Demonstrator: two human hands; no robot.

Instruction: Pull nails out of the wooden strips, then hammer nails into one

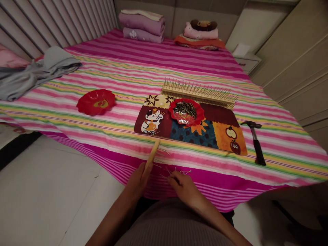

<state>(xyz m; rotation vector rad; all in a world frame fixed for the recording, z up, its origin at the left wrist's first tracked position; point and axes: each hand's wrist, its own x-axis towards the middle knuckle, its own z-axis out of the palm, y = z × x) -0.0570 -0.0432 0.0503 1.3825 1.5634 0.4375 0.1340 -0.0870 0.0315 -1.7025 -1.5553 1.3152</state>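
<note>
My left hand point(141, 176) is wrapped round a narrow wooden strip point(154, 153), held at a slant in front of the bed's near edge. Thin nails point(163, 150) stick out from the strip's right side. Close by on the right, my right hand point(181, 183) is closed in a pinch, with thin nails at its fingertips; blur hides how many. Several more nails point(186, 171) show just beyond those fingers. A red scalloped bowl point(198, 118) full of nails stands on a patterned mat point(161, 126) with a cat picture.
Behind the mat lies a wooden board point(200, 95) with rows of upright nails. A claw hammer point(257, 145) lies at right, a second red bowl point(96, 102) at left. Grey clothing point(38, 73) and folded bedding point(143, 25) rest on the striped bed point(123, 75).
</note>
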